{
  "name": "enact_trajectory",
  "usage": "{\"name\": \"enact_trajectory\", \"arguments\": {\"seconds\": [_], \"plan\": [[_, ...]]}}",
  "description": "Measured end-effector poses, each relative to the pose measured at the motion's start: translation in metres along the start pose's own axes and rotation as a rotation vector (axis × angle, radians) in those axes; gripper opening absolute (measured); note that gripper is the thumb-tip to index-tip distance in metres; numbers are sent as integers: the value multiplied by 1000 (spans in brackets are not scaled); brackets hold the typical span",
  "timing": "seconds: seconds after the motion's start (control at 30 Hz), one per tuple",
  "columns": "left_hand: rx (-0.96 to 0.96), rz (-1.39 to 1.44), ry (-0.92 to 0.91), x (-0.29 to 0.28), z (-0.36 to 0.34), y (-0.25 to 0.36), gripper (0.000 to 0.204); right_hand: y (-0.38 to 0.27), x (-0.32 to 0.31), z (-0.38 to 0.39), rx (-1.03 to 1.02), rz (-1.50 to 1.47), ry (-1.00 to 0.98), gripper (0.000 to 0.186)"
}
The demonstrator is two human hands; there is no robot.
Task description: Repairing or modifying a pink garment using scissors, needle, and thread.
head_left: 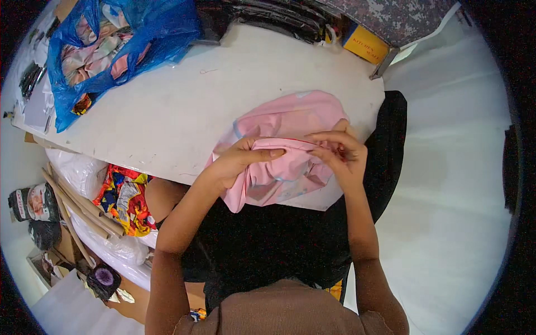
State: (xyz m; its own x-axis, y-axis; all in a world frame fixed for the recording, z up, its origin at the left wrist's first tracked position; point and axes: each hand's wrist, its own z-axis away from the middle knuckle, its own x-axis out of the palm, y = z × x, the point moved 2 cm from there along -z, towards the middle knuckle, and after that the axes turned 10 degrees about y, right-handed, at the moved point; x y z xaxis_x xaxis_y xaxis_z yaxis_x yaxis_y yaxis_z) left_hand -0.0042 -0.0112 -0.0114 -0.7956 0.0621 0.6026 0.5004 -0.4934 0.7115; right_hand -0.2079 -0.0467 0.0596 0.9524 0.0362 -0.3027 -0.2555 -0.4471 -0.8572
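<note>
Rumpled pink cloth with pale-blue markings, on white table

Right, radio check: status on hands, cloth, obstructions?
Left hand pinching pink cloth; right hand at its edge. Cloth bunched, partly over white table. Blue bag apart, not in the way.

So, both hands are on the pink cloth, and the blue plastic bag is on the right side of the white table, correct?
Not quite: the head view shows the blue plastic bag on the left side of the white table. The left hand and right hand are indeed on the pink cloth.
</note>
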Motion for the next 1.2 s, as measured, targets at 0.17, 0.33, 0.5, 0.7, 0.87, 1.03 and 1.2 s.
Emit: {"name": "enact_trajectory", "arguments": {"seconds": [0.17, 0.33, 0.5, 0.7, 0.87, 1.03, 1.2], "plan": [[15, -15, -17, 2, 0, 2, 32, -6, 13, 1, -76, 131, -151, 14], [11, -25, -41, 6, 1, 2, 33, 4, 12, 3, -4, -19, -11, 12], [-11, -58, 11, 6, 3, 4, 32, 11, 0, 3, 20, -67, 236, 14], [13, -58, -25, 3, 0, 3, 32, -13, 11, -4, -302, 212, -8, 26], [28, -48, -62, 2, -2, -1, 34, -6, 19, -2, -469, 292, -119, 26], [23, -89, -23, 5, 1, -1, 36, -6, 18, -2, -381, 308, -91, 18], [-21, -86, -60, 4, 0, -4, 35, 6, 9, 3, -112, 114, 52, 12]]}}
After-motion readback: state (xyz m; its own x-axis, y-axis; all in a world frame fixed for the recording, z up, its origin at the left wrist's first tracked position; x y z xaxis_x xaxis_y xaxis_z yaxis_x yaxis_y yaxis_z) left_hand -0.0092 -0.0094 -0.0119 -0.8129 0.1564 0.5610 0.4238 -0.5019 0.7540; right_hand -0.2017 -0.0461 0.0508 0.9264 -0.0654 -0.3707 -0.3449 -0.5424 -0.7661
